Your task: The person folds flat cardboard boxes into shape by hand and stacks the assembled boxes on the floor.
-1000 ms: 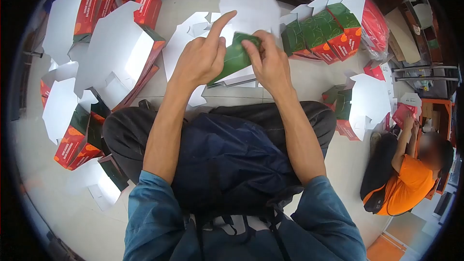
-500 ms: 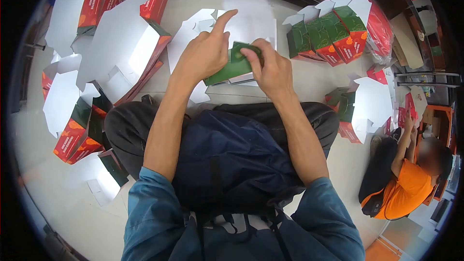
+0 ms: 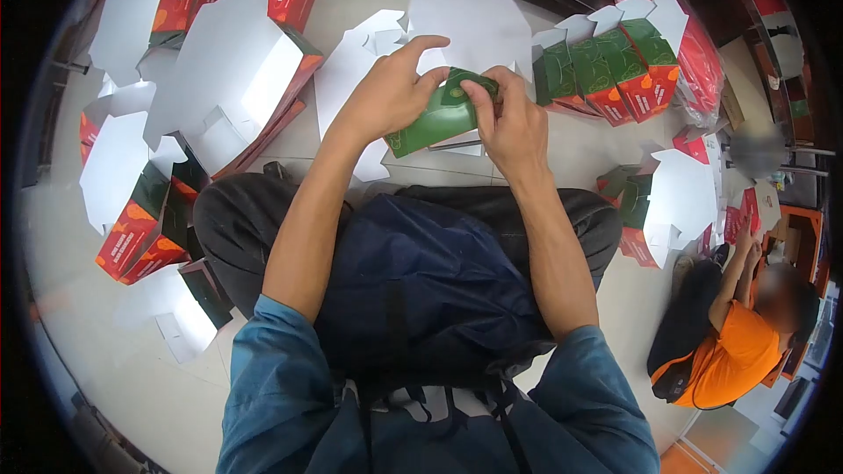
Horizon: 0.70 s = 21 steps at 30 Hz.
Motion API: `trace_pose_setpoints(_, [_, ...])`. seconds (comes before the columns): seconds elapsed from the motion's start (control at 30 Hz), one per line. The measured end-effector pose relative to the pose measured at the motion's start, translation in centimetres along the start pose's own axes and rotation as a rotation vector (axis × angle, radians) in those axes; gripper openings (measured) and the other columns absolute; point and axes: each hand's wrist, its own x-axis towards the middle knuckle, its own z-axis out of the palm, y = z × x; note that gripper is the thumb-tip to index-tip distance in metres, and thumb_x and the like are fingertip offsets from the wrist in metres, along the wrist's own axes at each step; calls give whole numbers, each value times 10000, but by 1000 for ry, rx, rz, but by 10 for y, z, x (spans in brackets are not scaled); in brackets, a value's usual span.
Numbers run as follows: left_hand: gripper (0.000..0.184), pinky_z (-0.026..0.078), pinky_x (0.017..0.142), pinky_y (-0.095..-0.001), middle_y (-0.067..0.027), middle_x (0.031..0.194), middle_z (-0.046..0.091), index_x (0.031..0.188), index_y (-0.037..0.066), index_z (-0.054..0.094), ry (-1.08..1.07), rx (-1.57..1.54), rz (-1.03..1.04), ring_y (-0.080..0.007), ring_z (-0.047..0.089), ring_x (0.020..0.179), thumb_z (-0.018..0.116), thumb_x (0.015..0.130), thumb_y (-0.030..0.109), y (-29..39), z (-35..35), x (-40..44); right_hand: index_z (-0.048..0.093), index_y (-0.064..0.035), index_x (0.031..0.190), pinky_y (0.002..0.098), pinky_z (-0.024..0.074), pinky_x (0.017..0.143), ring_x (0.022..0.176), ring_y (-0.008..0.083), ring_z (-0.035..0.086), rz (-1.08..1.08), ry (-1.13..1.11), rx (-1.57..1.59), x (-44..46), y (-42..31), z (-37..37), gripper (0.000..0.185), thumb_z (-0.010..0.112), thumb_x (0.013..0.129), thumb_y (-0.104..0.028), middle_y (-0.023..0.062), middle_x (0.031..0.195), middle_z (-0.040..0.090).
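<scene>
Carton [image 3: 421, 132]: held over the floor in front of the crossed legs [image 3: 233, 233], tilted, with a green side turned upward.
Right grip [image 3: 516, 127]: closed on the carton's right end, pinching with thumb on the green face and fingers curled behind.
Left grip [image 3: 382, 92]: at the carton's upper left edge, touching with the thumb, pointing away with the index finger. Impossible to tell whether closed on anything, with the other fingertips hidden.
Fold: bent along the near edge, by the look of it, but not closed into a box; only part-shaped, as judged from the loose panels.
White panel [image 3: 470, 9]: spread beyond both grips, seemingly joined to the carton, though with the join hidden.
White sheets [image 3: 342, 79]: lying flat beneath and to the left of the carton, with notched edges.
Row [image 3: 606, 75]: green and red, nested closely on the right, beside a plastic-wrapped red bundle [image 3: 698, 61].
Lone box [image 3: 680, 197]: open, nearer the right knee.
Left boxes [image 3: 219, 79]: part-open, clustered on the floor [image 3: 606, 298], with white insides showing.
Co-worker [image 3: 733, 355]: seated far right in orange, with hands raised at a red piece [image 3: 749, 211].
</scene>
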Motion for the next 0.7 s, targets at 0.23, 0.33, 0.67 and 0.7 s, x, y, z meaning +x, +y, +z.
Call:
trace_pose_setpoints(0.23, [348, 491, 675, -354, -197, 872, 666, 1299, 81, 526, 75, 71, 89, -213, 639, 673, 489, 959, 143, 0, 2, -3, 589, -85, 1014, 401, 512, 552, 648, 336, 658, -5, -207, 89, 0, 0, -3, 287, 680, 878, -320, 107, 771, 681])
trace_pose_setpoints(0.33, [333, 455, 627, -352, -177, 779, 638, 1296, 106, 529, 232, 38, 121, -194, 580, 615, 466, 975, 170, 10, 5, -5, 591, -104, 1019, 424, 520, 603, 678, 365, 648, -70, -331, 72, -2, 0, -6, 276, 664, 884, -333, 115, 746, 674])
trace_pose_setpoints(0.67, [291, 476, 512, -382, -124, 654, 645, 1211, 40, 584, 548, 130, 496, -250, 628, 531, 486, 954, 136, 29, 34, -18, 346, -113, 1491, 321, 532, 739, 953, 212, 614, 811, -254, 1038, -3, -31, -16, 611, 507, 986, -415, 159, 1171, 572])
trace_pose_setpoints(0.7, [302, 492, 570, -374, -109, 686, 666, 1202, 21, 591, 522, 109, 623, -247, 642, 573, 492, 938, 128, 31, 45, -19, 396, -108, 1468, 266, 521, 703, 965, 148, 578, 855, -252, 1046, 0, -30, -25, 549, 546, 965, -268, 91, 1162, 569])
